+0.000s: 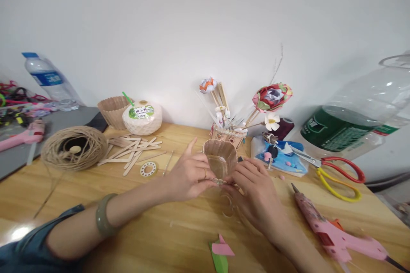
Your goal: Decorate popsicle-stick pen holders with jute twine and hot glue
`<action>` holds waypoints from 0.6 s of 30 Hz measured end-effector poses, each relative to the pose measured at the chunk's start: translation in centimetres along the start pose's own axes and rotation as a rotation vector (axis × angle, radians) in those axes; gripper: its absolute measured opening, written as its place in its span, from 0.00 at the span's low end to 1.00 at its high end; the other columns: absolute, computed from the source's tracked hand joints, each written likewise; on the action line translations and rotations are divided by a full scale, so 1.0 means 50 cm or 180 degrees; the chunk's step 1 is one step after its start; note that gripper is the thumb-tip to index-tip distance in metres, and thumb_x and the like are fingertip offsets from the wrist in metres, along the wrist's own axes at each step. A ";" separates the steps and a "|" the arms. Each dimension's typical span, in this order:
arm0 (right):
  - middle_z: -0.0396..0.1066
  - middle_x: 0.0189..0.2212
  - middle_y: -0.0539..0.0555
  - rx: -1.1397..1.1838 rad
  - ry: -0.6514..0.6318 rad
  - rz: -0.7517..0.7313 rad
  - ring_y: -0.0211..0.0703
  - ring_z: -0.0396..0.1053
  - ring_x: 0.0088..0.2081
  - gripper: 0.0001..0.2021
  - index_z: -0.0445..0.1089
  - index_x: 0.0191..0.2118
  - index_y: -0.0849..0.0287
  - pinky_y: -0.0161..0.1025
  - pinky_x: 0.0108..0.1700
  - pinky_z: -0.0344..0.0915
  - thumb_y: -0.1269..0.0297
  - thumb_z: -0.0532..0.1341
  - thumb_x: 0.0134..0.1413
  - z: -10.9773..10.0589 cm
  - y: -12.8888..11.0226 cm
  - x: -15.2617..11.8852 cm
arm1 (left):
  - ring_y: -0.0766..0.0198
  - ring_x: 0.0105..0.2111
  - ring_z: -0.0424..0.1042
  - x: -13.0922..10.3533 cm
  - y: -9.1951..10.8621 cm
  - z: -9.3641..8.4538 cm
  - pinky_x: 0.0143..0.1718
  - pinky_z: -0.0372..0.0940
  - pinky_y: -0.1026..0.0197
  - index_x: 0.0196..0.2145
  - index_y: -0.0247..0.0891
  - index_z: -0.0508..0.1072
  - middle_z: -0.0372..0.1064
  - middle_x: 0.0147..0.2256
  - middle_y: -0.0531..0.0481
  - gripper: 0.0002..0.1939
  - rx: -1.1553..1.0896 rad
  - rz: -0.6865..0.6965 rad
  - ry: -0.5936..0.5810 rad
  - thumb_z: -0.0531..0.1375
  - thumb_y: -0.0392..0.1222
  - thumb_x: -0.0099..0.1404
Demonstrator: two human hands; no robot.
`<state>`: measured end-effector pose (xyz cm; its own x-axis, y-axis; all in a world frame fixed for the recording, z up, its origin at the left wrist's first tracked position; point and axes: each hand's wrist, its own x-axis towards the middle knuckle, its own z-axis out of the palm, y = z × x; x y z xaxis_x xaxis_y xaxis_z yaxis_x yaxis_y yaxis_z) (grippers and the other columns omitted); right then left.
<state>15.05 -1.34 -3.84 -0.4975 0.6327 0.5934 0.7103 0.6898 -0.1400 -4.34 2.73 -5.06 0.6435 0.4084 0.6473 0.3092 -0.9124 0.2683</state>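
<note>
Fingers of the left hand and right hand pinch trim at the brown container's near rim, apparently for alignment.

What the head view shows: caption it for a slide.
Left hand and right hand on a brown cup, twine at left, scissors at right.

near head-worn view, facing forward, down over table

From here, the left hand and right hand pinch a ribbed brown cup's near edge; a pink glue gun lies rightward.
</note>
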 end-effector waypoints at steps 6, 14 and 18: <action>0.67 0.25 0.48 0.0269 -0.0240 0.0156 0.41 0.64 0.31 0.07 0.65 0.28 0.57 0.45 0.47 0.55 0.71 0.57 0.57 -0.003 0.012 0.000 | 0.65 0.30 0.71 0.003 -0.001 -0.003 0.61 0.28 0.39 0.29 0.36 0.75 0.75 0.24 0.53 0.10 0.0012 -0.0133 -0.0176 0.58 0.42 0.64; 0.72 0.37 0.52 0.0325 -0.0537 -0.0007 0.47 0.67 0.43 0.13 0.66 0.40 0.56 0.52 0.56 0.50 0.64 0.67 0.47 -0.015 0.038 -0.002 | 0.51 0.59 0.55 0.027 -0.028 -0.059 0.61 0.27 0.37 0.50 0.34 0.67 0.70 0.50 0.42 0.22 0.0215 -0.0007 -0.1427 0.64 0.41 0.59; 0.74 0.37 0.52 0.0177 -0.0361 0.0058 0.47 0.68 0.43 0.11 0.67 0.40 0.56 0.55 0.57 0.48 0.62 0.65 0.51 -0.011 0.022 0.002 | 0.58 0.50 0.67 0.028 -0.030 -0.068 0.61 0.26 0.39 0.39 0.36 0.74 0.76 0.38 0.48 0.07 0.0004 -0.0094 -0.1279 0.57 0.32 0.64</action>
<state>16.08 -0.71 -3.49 -0.5403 0.6788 0.4973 0.6925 0.6944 -0.1956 -6.26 4.57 -2.13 0.8568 0.4129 0.3089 0.3323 -0.9002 0.2814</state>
